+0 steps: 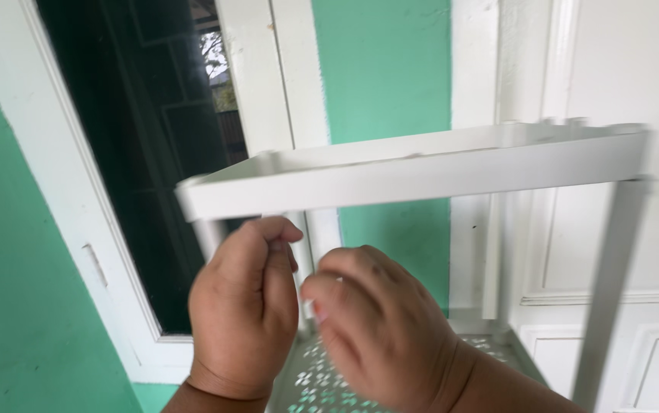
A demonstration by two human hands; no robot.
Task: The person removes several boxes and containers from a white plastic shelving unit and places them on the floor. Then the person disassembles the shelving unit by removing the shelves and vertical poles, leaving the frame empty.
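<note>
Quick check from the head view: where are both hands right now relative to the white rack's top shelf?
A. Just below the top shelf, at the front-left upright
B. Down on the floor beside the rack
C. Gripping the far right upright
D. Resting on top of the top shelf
A: the left hand and right hand are bunched together under the top shelf, around the front-left upright, above the perforated lower shelf.

White plastic rack (421,172); lower shelf (322,378) white, perforated floral pattern; wall (383,69) mint green; window frame (77,191) white.
</note>
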